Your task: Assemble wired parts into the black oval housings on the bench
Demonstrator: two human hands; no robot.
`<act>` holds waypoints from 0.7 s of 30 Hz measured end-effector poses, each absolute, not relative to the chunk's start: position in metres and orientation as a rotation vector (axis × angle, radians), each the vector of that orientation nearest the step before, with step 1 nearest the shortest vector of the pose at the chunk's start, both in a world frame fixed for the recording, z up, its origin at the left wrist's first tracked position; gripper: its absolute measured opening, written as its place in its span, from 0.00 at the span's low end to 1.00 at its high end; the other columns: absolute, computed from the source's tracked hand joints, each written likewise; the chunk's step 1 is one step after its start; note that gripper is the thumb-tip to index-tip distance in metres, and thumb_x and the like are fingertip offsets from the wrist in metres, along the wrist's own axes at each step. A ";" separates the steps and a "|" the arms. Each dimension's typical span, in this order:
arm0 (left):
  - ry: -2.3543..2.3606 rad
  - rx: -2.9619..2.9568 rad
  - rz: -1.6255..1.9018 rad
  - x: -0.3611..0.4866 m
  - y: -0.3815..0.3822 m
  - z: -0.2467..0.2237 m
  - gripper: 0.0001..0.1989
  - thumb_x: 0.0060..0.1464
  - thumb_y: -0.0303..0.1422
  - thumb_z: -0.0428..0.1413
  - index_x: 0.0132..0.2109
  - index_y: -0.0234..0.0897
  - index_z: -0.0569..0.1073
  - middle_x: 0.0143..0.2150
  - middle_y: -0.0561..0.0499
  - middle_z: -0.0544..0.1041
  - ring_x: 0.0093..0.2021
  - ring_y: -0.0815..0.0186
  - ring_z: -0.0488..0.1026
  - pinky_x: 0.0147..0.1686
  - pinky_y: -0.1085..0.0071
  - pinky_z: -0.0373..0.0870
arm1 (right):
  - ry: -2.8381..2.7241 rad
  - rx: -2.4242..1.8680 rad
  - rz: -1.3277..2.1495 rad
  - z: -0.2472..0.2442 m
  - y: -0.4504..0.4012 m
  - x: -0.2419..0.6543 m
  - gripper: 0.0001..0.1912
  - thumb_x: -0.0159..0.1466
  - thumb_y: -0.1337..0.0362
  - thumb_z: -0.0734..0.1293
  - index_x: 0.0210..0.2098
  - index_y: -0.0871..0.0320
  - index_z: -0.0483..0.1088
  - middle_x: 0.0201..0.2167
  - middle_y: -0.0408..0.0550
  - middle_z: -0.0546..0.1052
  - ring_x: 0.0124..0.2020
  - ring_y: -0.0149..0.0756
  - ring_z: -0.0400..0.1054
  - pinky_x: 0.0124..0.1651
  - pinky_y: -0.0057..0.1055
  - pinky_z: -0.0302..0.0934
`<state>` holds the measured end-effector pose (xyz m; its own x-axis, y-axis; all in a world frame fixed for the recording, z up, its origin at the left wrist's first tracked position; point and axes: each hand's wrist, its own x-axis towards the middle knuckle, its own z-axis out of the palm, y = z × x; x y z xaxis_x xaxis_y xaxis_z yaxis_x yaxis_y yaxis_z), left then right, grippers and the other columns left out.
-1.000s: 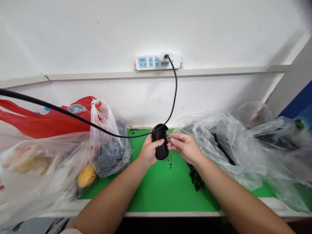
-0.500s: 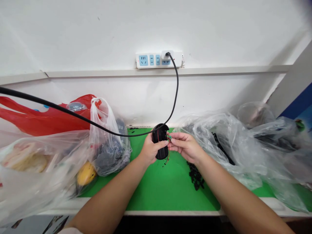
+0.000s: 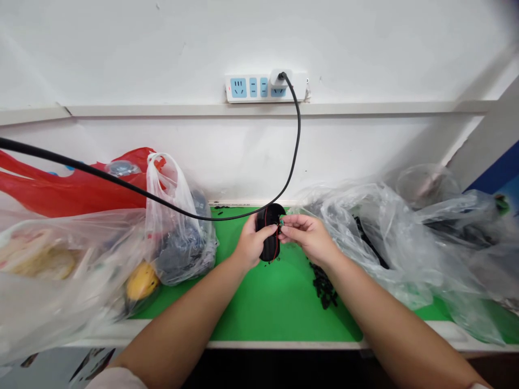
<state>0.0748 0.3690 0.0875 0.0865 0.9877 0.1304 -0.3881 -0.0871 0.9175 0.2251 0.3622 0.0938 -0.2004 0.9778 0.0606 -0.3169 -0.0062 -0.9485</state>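
Observation:
A black rounded housing (image 3: pixel 270 247) with a red wire along it is held above the green table mat (image 3: pixel 279 308). My left hand (image 3: pixel 253 243) wraps round its left side, the thumb lying across its front. At the housing's right edge, my right hand (image 3: pixel 304 233) pinches a small green circuit board (image 3: pixel 281 222) between thumb and fingertips. Thin wires run between board and housing; their ends are too small to make out. A pile of small black pieces (image 3: pixel 324 289) lies on the mat beside my right forearm.
Clear plastic bags (image 3: pixel 397 243) crowd the right side. On the left are a red bag (image 3: pixel 81 189), a white bag (image 3: pixel 178 243) and a yellow object (image 3: pixel 141 281). A black cable (image 3: pixel 298 140) hangs from the wall power strip (image 3: pixel 245 96) and crosses above the housing.
The housing has turned slightly, and the red wire hanging below it now lies against its front. My right hand has moved the green board closer to it. The view has shifted slightly.

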 end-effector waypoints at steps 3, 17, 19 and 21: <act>0.776 1.014 1.352 0.075 0.368 0.089 0.23 0.41 0.30 0.63 0.47 0.37 0.70 0.40 0.50 0.74 0.37 0.64 0.70 0.37 0.68 0.67 | -1.146 -0.854 1.423 0.094 0.362 0.224 0.22 0.47 0.60 0.75 0.39 0.62 0.70 0.29 0.45 0.75 0.27 0.28 0.71 0.32 0.27 0.70; 0.767 1.125 1.383 0.074 0.372 0.083 0.22 0.42 0.29 0.63 0.46 0.37 0.70 0.41 0.51 0.74 0.40 0.64 0.70 0.43 0.66 0.66 | -1.151 -0.893 1.441 0.094 0.359 0.220 0.20 0.48 0.58 0.75 0.38 0.61 0.71 0.28 0.45 0.75 0.26 0.28 0.71 0.33 0.29 0.69; 0.765 1.165 1.386 0.073 0.373 0.082 0.22 0.41 0.28 0.63 0.47 0.37 0.70 0.42 0.50 0.74 0.42 0.63 0.70 0.45 0.66 0.65 | -1.045 -0.853 1.573 0.095 0.359 0.220 0.23 0.46 0.60 0.76 0.39 0.61 0.71 0.28 0.45 0.76 0.26 0.28 0.71 0.33 0.29 0.70; 0.773 1.169 1.387 0.072 0.374 0.081 0.23 0.41 0.28 0.63 0.47 0.37 0.70 0.43 0.50 0.74 0.43 0.62 0.70 0.46 0.65 0.65 | -0.984 -0.831 1.618 0.095 0.359 0.221 0.23 0.45 0.60 0.76 0.38 0.62 0.71 0.28 0.45 0.76 0.26 0.28 0.72 0.34 0.28 0.70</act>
